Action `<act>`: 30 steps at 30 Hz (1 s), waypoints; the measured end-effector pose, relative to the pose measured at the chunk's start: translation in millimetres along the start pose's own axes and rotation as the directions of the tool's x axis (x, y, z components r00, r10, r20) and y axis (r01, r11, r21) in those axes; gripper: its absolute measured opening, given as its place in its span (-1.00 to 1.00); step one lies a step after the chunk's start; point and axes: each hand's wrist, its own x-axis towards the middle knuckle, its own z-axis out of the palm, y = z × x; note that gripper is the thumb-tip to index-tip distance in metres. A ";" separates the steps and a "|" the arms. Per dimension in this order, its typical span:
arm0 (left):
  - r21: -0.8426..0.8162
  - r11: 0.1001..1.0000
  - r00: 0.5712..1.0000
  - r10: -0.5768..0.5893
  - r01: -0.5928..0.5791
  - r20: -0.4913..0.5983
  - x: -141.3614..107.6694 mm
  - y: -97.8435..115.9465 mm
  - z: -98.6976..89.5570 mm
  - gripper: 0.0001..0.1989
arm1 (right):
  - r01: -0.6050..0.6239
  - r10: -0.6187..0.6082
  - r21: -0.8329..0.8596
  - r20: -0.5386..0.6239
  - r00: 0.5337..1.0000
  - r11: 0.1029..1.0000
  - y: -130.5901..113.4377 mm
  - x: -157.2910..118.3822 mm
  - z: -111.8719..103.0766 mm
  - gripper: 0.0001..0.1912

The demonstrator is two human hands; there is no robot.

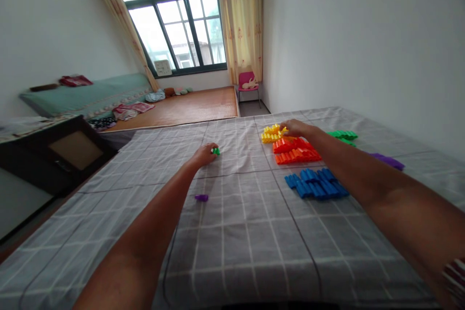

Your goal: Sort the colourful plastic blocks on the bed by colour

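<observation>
My left hand (205,154) is over the left middle of the checked cloth, its fingers closed around small green plastic pieces (216,151). Nearer to me, a single small purple piece (201,197) lies on its own. Farther right, my right hand (295,128) reaches to a pile of yellow plastic pieces (271,134), its fingertips pinched at the pile's right end. Just in front of the yellow pile are rows of orange-red pieces (298,156). Blue pieces (315,185) lie closer still, beside my right forearm. The exact shape of the pieces is too small to make out.
Beyond my right arm lie green pieces (343,135) and purple pieces (388,161), partly hidden by it. A grey checked cloth (240,247) covers the surface. Farther off are a brown mat (196,106), a pink chair (247,80) and a dark cabinet (87,152).
</observation>
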 end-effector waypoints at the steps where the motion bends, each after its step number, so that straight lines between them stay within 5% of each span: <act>1: -0.042 0.999 1.000 0.017 -0.018 -0.024 0.2 7.8 -0.6 -0.65 | -0.013 0.013 0.011 -0.027 1.000 1.000 -3.6 -2.0 -1.6 -0.68; 6: -0.248 0.952 0.979 0.144 -0.177 -0.148 7.4 66.2 0.2 -0.61 | 0.108 -0.039 0.316 -0.217 0.975 0.942 -41.1 -21.7 -21.7 -0.79; 9: -0.300 0.912 0.948 0.216 -0.281 -0.234 15.0 110.9 5.7 -0.59 | 0.227 -0.116 0.619 -0.215 0.970 0.752 -73.1 -41.4 -26.4 -0.76; 12: -0.342 0.864 0.913 0.271 -0.370 -0.304 21.3 151.8 14.2 -0.63 | 0.218 -0.135 0.816 -0.172 0.976 0.535 -93.6 -56.6 -20.4 -0.65; 16: -0.361 0.829 0.892 0.323 -0.427 -0.315 22.2 179.5 21.6 -0.57 | 0.194 -0.058 0.905 -0.187 0.981 0.378 -76.0 -65.6 -11.0 -0.64; 20: -0.318 0.843 0.901 0.396 -0.434 -0.179 3.4 159.3 10.4 -0.63 | 0.100 0.163 0.882 -0.195 0.967 0.461 7.0 -80.8 -13.2 -0.71; 23: -0.254 0.905 0.935 0.355 -0.341 0.012 -27.9 117.1 -10.1 -0.65 | -0.084 0.323 0.775 -0.160 0.933 0.627 92.7 -103.7 -15.7 -0.74; 26: -0.193 0.965 0.961 0.212 -0.178 0.176 -65.8 67.8 -30.9 -0.61 | -0.375 0.464 0.587 -0.001 0.886 0.718 162.2 -130.1 -8.3 -0.75; 28: -0.177 0.982 0.964 0.112 -0.070 0.242 -88.3 38.7 -40.8 -0.57 | -0.509 0.527 0.453 0.096 0.844 0.732 187.7 -145.5 3.0 -0.78; 30: -0.137 0.991 0.962 0.027 0.011 0.271 -105.7 16.1 -46.9 -0.52 | -0.540 0.573 0.378 0.031 0.819 0.752 196.4 -157.3 16.6 -0.79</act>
